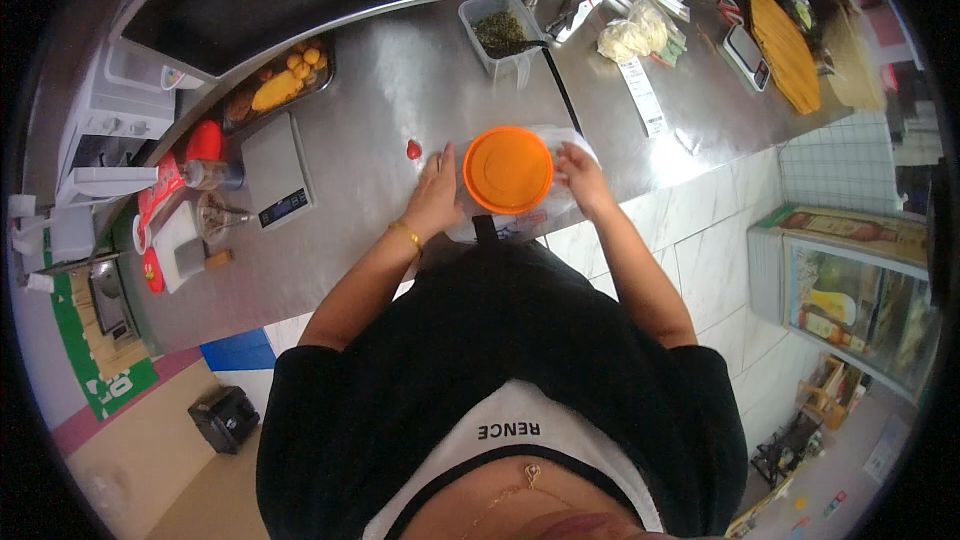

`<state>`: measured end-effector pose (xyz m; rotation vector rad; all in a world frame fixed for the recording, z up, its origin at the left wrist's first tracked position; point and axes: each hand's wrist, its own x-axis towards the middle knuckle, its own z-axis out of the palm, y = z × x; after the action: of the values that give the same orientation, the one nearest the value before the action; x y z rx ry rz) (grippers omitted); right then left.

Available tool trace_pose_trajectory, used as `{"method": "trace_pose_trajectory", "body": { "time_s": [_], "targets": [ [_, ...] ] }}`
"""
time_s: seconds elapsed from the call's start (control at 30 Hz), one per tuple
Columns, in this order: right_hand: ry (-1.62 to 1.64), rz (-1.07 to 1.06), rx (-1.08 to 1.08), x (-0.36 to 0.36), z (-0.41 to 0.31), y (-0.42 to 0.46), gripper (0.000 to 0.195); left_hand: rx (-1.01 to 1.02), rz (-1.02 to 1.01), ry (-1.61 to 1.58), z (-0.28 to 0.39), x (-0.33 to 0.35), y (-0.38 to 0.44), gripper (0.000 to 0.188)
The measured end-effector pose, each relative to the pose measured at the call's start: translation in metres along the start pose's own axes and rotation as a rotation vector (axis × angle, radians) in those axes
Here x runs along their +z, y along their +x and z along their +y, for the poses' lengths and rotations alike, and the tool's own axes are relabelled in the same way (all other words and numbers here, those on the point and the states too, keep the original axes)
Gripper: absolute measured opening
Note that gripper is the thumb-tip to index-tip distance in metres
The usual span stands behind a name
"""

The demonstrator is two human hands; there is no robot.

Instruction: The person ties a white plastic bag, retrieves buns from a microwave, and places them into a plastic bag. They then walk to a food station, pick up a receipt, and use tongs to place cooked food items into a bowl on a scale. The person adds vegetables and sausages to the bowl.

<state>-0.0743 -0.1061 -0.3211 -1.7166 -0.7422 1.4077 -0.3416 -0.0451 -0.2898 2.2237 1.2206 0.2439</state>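
Observation:
An orange round lid or tub (508, 169) lies before me near the steel counter's front edge, with a clear plastic bag (551, 136) under and around it. My left hand (436, 195) is at the bag's left side, fingers stretched forward; whether it grips the film is unclear. On the other side, the curled fingers of my right hand (581, 176) pinch the bag's edge close to the orange rim. A small red object (413, 149) rests just beyond my left fingertips. What sits beneath the orange top is hidden.
Left on the counter (360, 165) are a digital scale (277, 165), a cleaver (191, 255) on a white board and a food tray (281, 86). Farther back stands a plastic tub of green herbs (499, 34). A paper receipt (642, 97) and a second scale (745, 56) lie right.

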Motion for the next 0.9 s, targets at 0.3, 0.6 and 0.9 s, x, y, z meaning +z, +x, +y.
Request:
{"method": "trace_pose_trajectory", "body": {
  "time_s": [0.3, 0.6, 0.9],
  "targets": [
    [-0.302, 0.162, -0.343, 0.014, -0.035, 0.026, 0.041, -0.068, 0.251, -0.071, -0.045, 0.006, 0.106, 0.029],
    [-0.748, -0.021, -0.665, 0.059, -0.06, 0.025, 0.04, -0.047, -0.008, -0.038, 0.011, -0.014, 0.146, 0.025],
    [-0.752, 0.04, -0.557, 0.031, -0.043, -0.011, 0.032, 0.31, 0.296, -0.014, 0.047, -0.025, 0.119, 0.023]
  ]
}}
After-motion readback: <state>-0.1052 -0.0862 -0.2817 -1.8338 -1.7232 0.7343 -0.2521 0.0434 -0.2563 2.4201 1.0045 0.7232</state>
